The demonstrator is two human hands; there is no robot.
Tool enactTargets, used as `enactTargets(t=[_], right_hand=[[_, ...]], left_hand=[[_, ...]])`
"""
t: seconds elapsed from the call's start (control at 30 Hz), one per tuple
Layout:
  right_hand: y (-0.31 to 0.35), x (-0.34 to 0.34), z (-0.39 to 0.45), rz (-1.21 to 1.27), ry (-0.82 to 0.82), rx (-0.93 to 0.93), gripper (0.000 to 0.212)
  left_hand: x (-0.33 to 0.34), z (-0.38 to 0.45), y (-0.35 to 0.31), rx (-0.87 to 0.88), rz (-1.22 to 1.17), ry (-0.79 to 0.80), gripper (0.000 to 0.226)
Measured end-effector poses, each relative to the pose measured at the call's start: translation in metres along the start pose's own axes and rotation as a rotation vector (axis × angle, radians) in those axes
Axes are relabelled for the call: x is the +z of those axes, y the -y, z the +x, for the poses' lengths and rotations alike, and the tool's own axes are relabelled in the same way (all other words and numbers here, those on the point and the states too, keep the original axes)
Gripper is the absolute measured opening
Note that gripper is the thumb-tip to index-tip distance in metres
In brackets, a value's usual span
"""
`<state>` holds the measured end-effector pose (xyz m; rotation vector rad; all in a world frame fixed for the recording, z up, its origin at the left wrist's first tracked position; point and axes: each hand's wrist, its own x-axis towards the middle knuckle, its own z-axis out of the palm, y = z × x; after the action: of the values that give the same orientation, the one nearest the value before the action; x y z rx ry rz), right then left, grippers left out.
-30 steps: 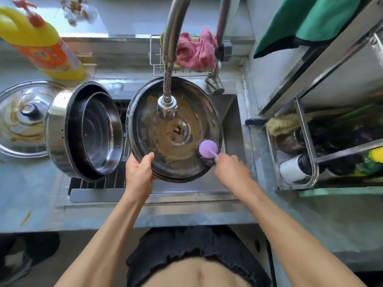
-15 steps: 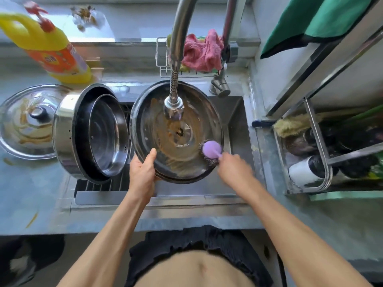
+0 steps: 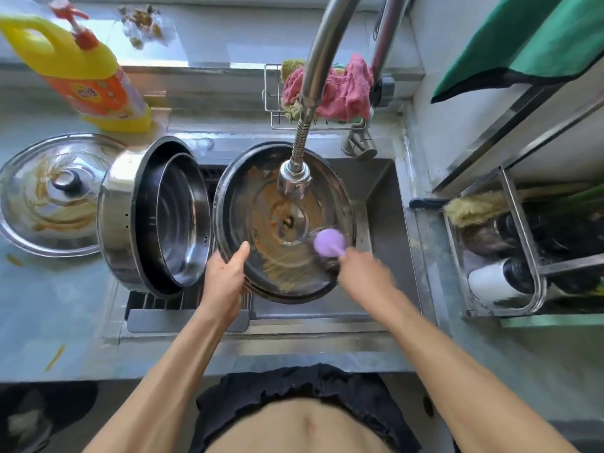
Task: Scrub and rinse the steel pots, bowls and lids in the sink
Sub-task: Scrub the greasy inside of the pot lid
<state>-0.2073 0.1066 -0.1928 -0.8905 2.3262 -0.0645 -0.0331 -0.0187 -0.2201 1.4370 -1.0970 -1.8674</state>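
Steel lid [image 3: 281, 223] held tilted over the sink [image 3: 382, 191], centre of frame, dirty underside facing up under the faucet head [image 3: 294, 181]. Left hand [image 3: 225, 276] grips its lower-left rim, thumb over the edge, fingers curled behind. Right hand [image 3: 366, 273] is motion-blurred, fingers closed round the handle of a purple scrubber [image 3: 329, 242] whose wire pad presses on the lid's lower-right inner face. Change over the last second: scrubber has stayed in about the same lower-right patch, the hand only blurring more now, so short back-and-forth strokes; left grip unchanged. Brown residue across the lid's middle and lower part looks about as thick as before, so this lid reads as early in scrubbing, no rinse yet; cannot tell if water is running. Steel pot [image 3: 121, 217] lies on its side left of the lid with a steel bowl [image 3: 183, 220] nested inside. A second lid [image 3: 49, 194], also smeared brown, sits on the worktop [image 3: 49, 315] at left, unwashed. Yellow detergent bottle [image 3: 81, 73] upper left, pink cloth [image 3: 340, 89] in the wire rack behind the faucet.
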Motion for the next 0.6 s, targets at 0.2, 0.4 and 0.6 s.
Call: enactTargets(t=[0.2,0.4,0.6], right_hand=[[0.006,0.011,-0.004,0.042,0.007,0.056,0.030],[0.000,0.005,-0.005,0.021,0.034,0.042,0.030],[0.009,0.007,-0.018,0.041,0.103,-0.046,0.026]], left_hand=[[0.007,0.003,0.000,0.017,-0.023,-0.039,0.017],[0.005,0.003,0.008,-0.053,-0.068,-0.091,0.016],[0.006,0.001,0.004,-0.036,-0.089,-0.090,0.015]])
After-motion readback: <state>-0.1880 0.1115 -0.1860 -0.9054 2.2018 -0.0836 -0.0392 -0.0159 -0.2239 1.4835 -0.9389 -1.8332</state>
